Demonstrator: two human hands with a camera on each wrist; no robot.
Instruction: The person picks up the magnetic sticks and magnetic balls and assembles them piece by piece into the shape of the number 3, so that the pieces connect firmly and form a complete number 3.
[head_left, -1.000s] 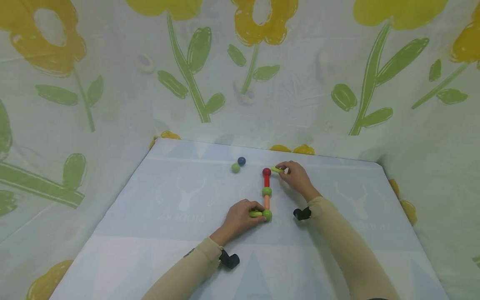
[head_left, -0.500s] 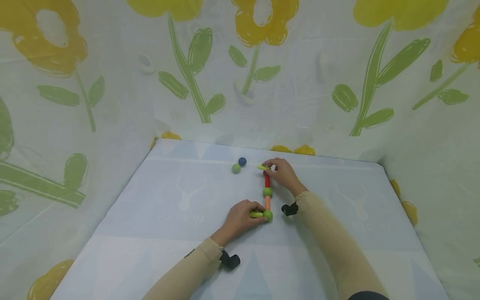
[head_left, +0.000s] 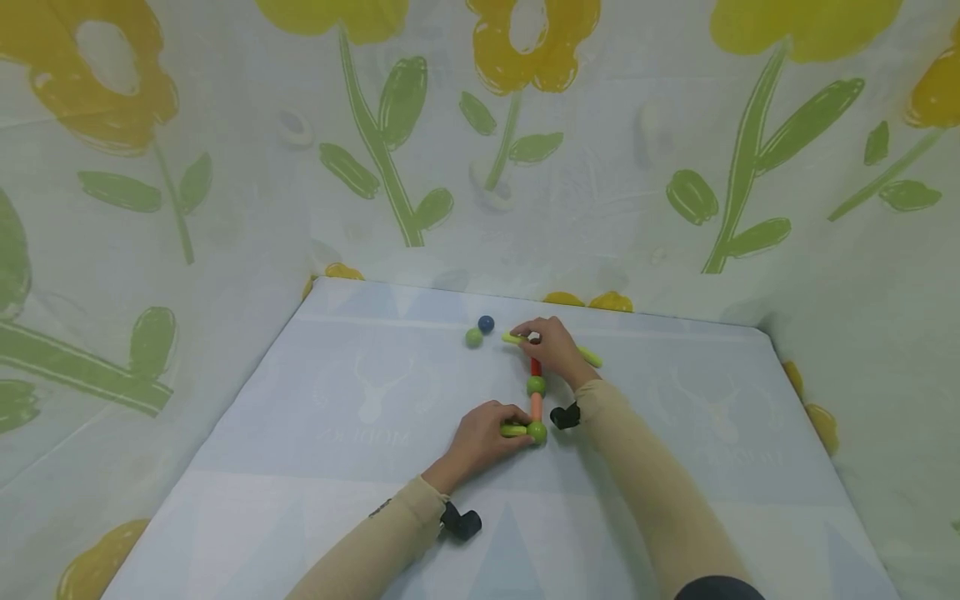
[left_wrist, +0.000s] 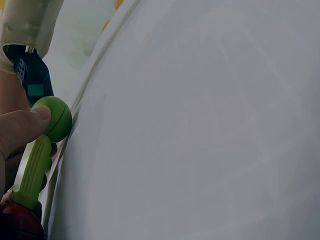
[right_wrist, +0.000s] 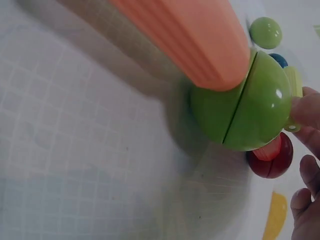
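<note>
My left hand pinches a green ball and the ribbed green rod joined to it. A dark red ball shows at that rod's other end. From the pinched ball, a straight chain runs away across the table: an orange rod, another green ball and a red rod. At the far end is a red ball, largely covered by my right hand in the head view. That hand pinches a yellow-green rod, which points left beside the red ball.
A loose blue ball and light green ball lie just left of the right hand. Another yellow-green rod lies to its right. The table meets flower-printed curtains at its back edge.
My right hand has moved left with the yellow-green rod, from right of the red ball to over it. The rod lying on the right has come into sight. My left hand stays in place.
</note>
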